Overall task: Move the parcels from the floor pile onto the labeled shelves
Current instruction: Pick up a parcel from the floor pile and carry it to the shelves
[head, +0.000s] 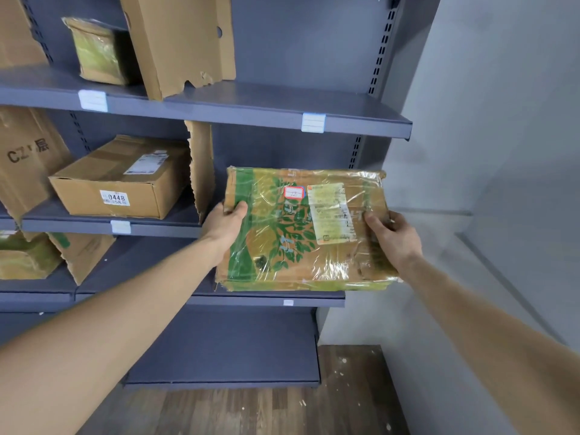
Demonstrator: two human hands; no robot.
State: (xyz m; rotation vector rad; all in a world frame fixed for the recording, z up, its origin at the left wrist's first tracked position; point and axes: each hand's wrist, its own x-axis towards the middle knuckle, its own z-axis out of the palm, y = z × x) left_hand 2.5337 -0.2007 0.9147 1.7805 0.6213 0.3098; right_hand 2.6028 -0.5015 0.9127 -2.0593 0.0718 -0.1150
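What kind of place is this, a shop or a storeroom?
Probably a parcel storeroom: grey metal shelves with label tags, numbered cardboard boxes, and a taped parcel with a shipping label held in both hands.

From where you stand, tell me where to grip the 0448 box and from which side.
Grip the 0448 box by its two short ends, coming from the open front of the shelf. It lies flat with its labelled face forward. The cardboard divider stands close on its right, so that hand likely has little room. Both hands now hold the wrapped parcel.
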